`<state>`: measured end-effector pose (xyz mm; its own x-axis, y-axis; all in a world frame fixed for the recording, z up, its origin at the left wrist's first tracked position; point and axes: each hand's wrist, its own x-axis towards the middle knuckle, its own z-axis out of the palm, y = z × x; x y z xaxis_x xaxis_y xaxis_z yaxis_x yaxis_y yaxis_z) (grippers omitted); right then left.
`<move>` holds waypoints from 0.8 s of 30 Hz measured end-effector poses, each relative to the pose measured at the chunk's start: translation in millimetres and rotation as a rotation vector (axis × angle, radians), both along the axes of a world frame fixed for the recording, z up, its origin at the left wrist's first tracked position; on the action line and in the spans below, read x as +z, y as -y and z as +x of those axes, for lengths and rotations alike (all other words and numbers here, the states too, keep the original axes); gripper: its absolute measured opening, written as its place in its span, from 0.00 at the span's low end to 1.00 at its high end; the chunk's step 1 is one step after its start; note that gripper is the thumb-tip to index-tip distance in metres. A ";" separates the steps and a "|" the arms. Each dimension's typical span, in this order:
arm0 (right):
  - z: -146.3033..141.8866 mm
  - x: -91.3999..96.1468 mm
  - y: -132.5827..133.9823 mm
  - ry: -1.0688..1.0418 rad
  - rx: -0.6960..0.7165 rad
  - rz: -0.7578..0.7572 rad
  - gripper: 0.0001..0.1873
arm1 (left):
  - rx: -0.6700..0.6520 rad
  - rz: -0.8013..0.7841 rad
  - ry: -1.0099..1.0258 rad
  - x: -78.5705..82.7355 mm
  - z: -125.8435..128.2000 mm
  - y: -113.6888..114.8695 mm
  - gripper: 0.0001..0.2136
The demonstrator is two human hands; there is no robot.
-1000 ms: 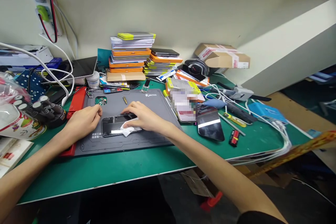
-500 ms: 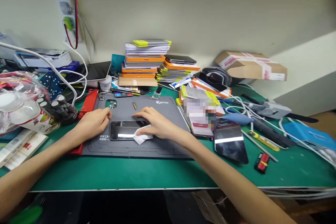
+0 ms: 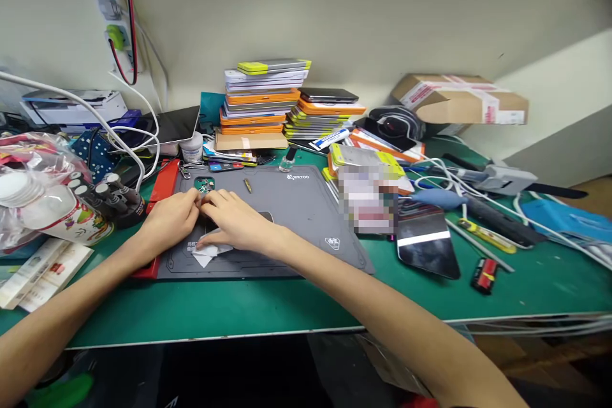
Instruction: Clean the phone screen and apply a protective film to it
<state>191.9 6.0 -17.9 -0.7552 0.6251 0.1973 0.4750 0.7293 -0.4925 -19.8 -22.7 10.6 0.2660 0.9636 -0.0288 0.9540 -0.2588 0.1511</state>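
A green-topped worktop [image 3: 306, 306] runs past both sides of the view. On it lies a flat, dark grey rectangular mat [image 3: 306, 204] lettered "WKTOO" near its far edge; the white Chinese characters at its near left are partly covered, and I cannot read them fully. Against the wall sits a brown cardboard box [image 3: 444, 108], its white label too small to make out. A tall stack of flat orange, white and yellow-green cases [image 3: 262, 105] stands behind the mat. At the left is a white cup printed with colourful produce [image 3: 79, 220], its contents unclear; beside it, a round black holder [image 3: 131, 213] bears several grey-handled tools.

The left hand [image 3: 173, 217] is loosely curled at the mat's left side, its fingertips against those of the right hand; whether it grips anything is hidden. The right hand [image 3: 234, 220] arches down, fingers bent, thumb over a crumpled white wipe [image 3: 206, 255]. A flat, black-faced phone [image 3: 265, 215] lies on the mat beneath the right hand, which covers most of it. Just beyond the fingertips, a small green recess [image 3: 204, 183] in the mat holds tiny metallic bits, too small to identify.
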 end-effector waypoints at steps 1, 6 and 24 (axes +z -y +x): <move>-2.7 -0.7 -0.9 -0.002 -0.010 0.001 0.38 | 0.025 0.011 0.003 -0.1 -0.3 -0.3 0.13; 42.0 -9.2 5.5 0.013 -0.069 -0.009 0.41 | 0.054 0.018 0.064 -1.3 1.2 1.5 0.14; 104.2 -13.1 -13.7 -0.042 -0.217 -0.078 0.35 | -0.056 0.025 0.012 -1.9 0.3 -1.0 0.11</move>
<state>296.0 19.7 -31.0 -0.5938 0.7863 0.1705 0.5943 0.5715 -0.5658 -19.5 -21.6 8.7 0.3197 0.9475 -0.0012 0.9361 -0.3157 0.1549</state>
